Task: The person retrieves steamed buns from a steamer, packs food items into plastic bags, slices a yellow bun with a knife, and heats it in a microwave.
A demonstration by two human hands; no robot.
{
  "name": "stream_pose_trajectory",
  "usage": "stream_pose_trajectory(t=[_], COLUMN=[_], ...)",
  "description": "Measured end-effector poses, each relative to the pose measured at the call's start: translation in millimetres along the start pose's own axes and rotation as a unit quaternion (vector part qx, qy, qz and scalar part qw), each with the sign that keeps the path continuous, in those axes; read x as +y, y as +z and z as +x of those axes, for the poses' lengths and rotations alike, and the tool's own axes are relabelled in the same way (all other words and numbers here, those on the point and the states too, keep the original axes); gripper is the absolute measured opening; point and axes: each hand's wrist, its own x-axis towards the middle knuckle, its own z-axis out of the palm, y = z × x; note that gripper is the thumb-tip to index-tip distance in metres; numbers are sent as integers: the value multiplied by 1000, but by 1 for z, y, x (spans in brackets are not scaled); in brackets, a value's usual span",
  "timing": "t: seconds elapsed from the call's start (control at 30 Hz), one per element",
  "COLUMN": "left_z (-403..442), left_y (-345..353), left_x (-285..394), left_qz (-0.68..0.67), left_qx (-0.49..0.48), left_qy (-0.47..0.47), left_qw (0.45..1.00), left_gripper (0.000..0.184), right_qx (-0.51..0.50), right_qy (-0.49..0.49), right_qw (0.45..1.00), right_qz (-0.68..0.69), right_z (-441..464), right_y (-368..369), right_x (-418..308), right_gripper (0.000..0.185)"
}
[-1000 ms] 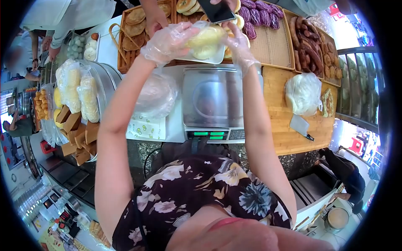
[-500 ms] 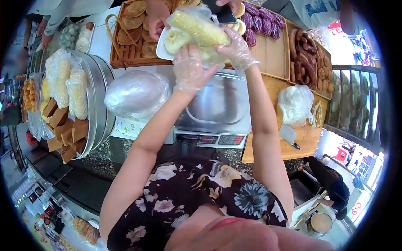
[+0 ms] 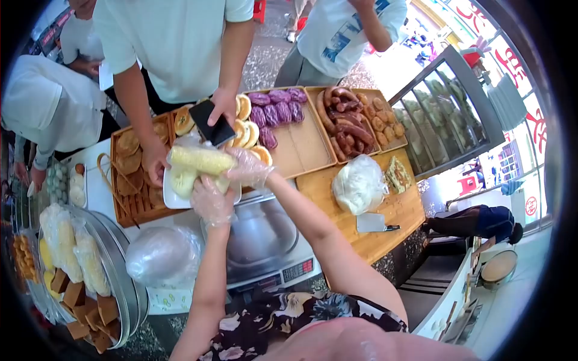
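My left hand (image 3: 212, 201), in a clear plastic glove, has its fingers curled against a pale steamed bun (image 3: 182, 182) at the near side of a white plate (image 3: 174, 201). Also gloved, my right hand (image 3: 250, 168) grips the right end of a yellow corn cob (image 3: 201, 160) in a clear bag, lying across the top of the plate. My fingers partly hide another pale piece beneath it. From the far side, another person's hand (image 3: 158, 163) touches the plate's left edge. That person's other hand (image 3: 223, 108) holds a black phone (image 3: 211, 123).
Below my forearms is a metal-topped scale (image 3: 259, 231). Left are a plastic-wrapped bundle (image 3: 162, 256) and a steamer (image 3: 129, 283) with bagged corn and brown cake pieces. Right, a cleaver (image 3: 370, 223) and white bag (image 3: 359, 183) lie on a wooden board (image 3: 325, 198). Food trays (image 3: 301, 147) line the back.
My view has tilted up and turned, so the people opposite now show more fully. Both hands stay at the plate with the corn and bun; the other person's hand remains at its edge.
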Motion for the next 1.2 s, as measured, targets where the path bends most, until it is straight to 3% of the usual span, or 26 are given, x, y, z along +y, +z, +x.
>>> stream_pose_trajectory(t=[0.07,0.13,0.17,0.23,0.33,0.37,0.43,0.5,0.53,0.57,0.6,0.63,0.67,0.7,0.77,0.87,0.93,1.03,1.07,1.1,1.17,1.2], left_z=[2,6,6,2,0,-3,-11,-35,-44,-42,-39,-36,-33,-30,-22,-18,-16,-4,-3,-1,1,3], left_y=[4,-15,-24,-38,-47,-48,-44,-26,-16,-13,-10,-8,-6,-4,3,12,9,-9,-11,-13,-16,-18], left_x=[-10,-19,-25,-36,-45,-48,-53,-61,-60,-57,-52,-51,-54,-58,-65,-69,-69,-64,-64,-65,-67,-68], left_qz=[-24,-120,-143,-154,-203,-184,-164,-195,-239,-237,-444,-612,-612,-683,-800,-776,-770,-763,-776,-789,-789,-789], left_qx=[-27,-31,-49,-75,-107,-107,-104,122,165,166,146,115,116,70,-26,-34,-41,-47,-60,-72,-94,-120], left_qy=[10,55,72,73,87,90,90,-7,-104,-104,-287,-443,-443,-443,-427,-428,-419,-417,-409,-402,-404,-407], left_qw=[999,991,986,982,969,973,977,973,951,952,836,645,645,577,421,462,479,492,476,458,452,445], left_gripper=[64,51,52,54,58,57,57,61,60,60,56,52,52,45,33,27,26,32,33,34,35,37], right_qx=[-68,-89,-71,-29,-13,-22,60,59,53,47,34,33,18,5,47,35,43,49,39,38,81,126], right_qy=[-5,-12,-13,41,37,39,-34,-28,9,48,54,54,53,52,31,39,0,-9,16,13,67,90], right_qw=[998,983,984,999,995,995,981,987,997,998,995,995,993,990,997,993,999,996,998,998,979,978], right_qz=[-2,161,162,-6,-94,-92,-183,-144,-64,16,83,83,106,128,44,106,-21,-68,40,41,174,138], right_z=[1,2,0,-2,2,-1,-1,1,3,5,7,8,11,13,16,22,29,25,26,26,19,15], right_y=[-1,3,2,2,13,18,26,34,37,39,38,37,36,35,36,39,37,30,31,27,22,21], right_x=[-10,15,-6,-24,-8,-13,-19,-9,-5,-6,-5,-5,-7,-9,-10,-8,-5,-17,-15,-13,-17,-21], right_gripper=[50,49,49,56,76,76,68,67,70,74,70,70,68,66,63,57,54,53,47,47,45,45])
